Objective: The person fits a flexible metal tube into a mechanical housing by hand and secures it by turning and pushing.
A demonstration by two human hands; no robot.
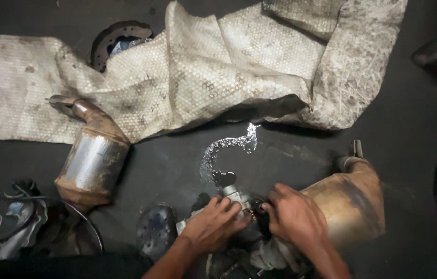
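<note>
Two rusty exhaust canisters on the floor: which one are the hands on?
The right canister, tan-rust, beside the right hand. The silver-bodied left canister lies apart, untouched.

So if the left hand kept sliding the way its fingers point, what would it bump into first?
Probably the right hand: the left hand points up and right across the small metal part they both grip. Depth is hard to judge.
</note>
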